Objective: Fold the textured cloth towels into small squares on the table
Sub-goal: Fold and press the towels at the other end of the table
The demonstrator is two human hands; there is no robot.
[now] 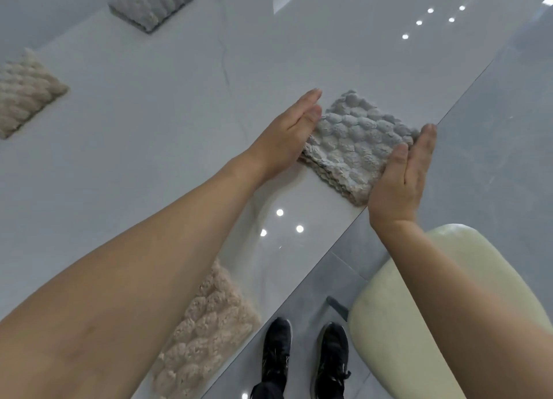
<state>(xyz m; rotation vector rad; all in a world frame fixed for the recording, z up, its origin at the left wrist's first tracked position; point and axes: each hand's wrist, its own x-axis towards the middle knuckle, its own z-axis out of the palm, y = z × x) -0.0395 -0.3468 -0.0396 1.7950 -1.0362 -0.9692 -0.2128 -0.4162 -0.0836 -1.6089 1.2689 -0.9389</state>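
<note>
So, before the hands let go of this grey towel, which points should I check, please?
1. Grey towel folded into a small square: ok.
2. Left hand and right hand flat against opposite sides: ok.
3. Layer edges aligned: not ok, near edge looks stepped.
4. Towel fully on the table: cannot tell, one corner sits at the edge.
5. Other towels apart from it: ok.
</note>
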